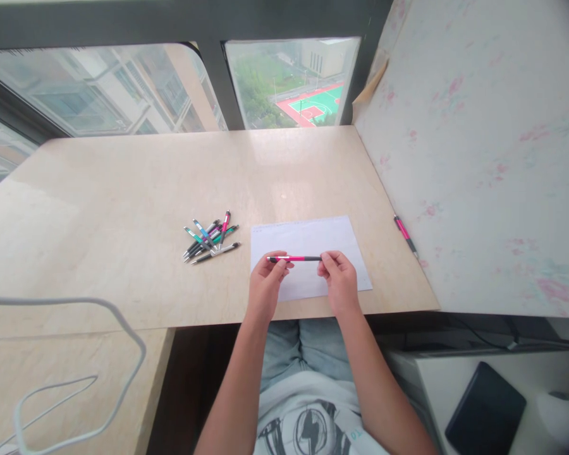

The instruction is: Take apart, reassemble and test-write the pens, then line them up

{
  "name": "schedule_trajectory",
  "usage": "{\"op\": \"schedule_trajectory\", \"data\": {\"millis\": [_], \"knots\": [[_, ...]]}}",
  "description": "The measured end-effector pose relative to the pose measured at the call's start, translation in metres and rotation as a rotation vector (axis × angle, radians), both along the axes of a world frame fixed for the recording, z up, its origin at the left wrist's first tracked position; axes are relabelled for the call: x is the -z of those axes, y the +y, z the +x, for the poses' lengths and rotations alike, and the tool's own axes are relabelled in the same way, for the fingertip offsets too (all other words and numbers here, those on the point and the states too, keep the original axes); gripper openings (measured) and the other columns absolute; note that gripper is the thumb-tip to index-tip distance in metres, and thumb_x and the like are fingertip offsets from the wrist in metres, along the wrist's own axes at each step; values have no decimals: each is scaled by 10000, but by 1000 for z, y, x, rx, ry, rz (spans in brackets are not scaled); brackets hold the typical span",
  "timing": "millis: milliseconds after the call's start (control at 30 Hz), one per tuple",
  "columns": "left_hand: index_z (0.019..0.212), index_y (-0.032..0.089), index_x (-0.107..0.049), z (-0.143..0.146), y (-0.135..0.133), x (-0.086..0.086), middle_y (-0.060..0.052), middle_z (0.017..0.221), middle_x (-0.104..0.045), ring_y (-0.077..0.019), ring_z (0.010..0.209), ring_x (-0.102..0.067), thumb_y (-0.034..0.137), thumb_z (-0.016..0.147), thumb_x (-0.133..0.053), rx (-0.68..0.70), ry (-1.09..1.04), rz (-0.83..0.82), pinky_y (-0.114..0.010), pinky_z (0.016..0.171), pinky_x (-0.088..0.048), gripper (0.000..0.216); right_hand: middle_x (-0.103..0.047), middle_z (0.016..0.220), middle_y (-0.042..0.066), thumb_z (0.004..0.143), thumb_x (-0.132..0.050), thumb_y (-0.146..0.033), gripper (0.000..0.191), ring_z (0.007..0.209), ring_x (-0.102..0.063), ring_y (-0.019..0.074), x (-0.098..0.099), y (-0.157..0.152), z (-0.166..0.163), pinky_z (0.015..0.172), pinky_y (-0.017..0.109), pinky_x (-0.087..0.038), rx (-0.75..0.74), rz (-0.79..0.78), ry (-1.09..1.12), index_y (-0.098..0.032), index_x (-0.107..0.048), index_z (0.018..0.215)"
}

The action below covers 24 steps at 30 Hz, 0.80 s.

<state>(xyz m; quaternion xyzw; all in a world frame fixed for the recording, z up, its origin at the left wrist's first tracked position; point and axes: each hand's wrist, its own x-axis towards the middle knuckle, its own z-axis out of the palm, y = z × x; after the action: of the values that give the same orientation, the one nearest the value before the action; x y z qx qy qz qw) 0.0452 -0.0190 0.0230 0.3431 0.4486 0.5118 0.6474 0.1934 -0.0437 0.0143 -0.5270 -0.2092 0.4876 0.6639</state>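
Observation:
A pink and black pen [299, 258] lies level between my two hands, above a white sheet of paper [303, 235]. My left hand [268, 277] pinches its pink clip end between thumb and fingers. At the black end, the thumb and fingertips of my right hand [338, 275] close on the pen. The paper rests near the table's front edge, with a thin line of small writing along its top, too small to read. Left of the paper sits a loose pile of several pens [208, 237] in green, blue, pink and dark colours.
Another pink and black pen [405, 235] lies by the flowered wall [483, 158] at the table's right edge. A grey cable [99, 304] loops over the lower left. The window [291, 82] borders the table's [137, 183] far side. A dark flat object [486, 407] lies lower right.

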Motion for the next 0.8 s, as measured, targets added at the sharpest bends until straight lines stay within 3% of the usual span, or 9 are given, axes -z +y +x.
{"op": "schedule_trajectory", "data": {"millis": [233,433,600,800], "knots": [[924,182,-738,-16,1,-7,-50,837,-732,-172,802,-668,343,798,-735,72,297,98,-289,753,-490,205,-490,550,-48,783,-742,-480,307,500,-403,72,-7,1,-4,447,212,-283,12,30,193,-183,-663,779],[871,182,-745,-13,-1,-5,-36,785,-727,-148,655,-621,368,797,-733,107,444,175,-283,663,-491,201,-538,636,-25,753,-761,-492,319,557,-447,80,-8,1,-14,489,229,-351,150,18,195,-187,-715,832],[947,206,-752,-12,-1,1,-49,881,-748,-165,721,-627,364,823,-711,148,550,294,-292,693,-497,205,-687,979,30,771,-735,-486,293,655,-539,90,-9,1,-16,507,225,-400,166,2,319,-222,-691,891],[977,227,-744,-9,-5,0,-51,923,-754,-176,744,-629,312,861,-669,203,801,527,-308,722,-492,162,-679,891,12,778,-736,-448,269,501,-388,51,-10,0,-19,404,199,-306,115,28,427,-216,-641,877]]}}
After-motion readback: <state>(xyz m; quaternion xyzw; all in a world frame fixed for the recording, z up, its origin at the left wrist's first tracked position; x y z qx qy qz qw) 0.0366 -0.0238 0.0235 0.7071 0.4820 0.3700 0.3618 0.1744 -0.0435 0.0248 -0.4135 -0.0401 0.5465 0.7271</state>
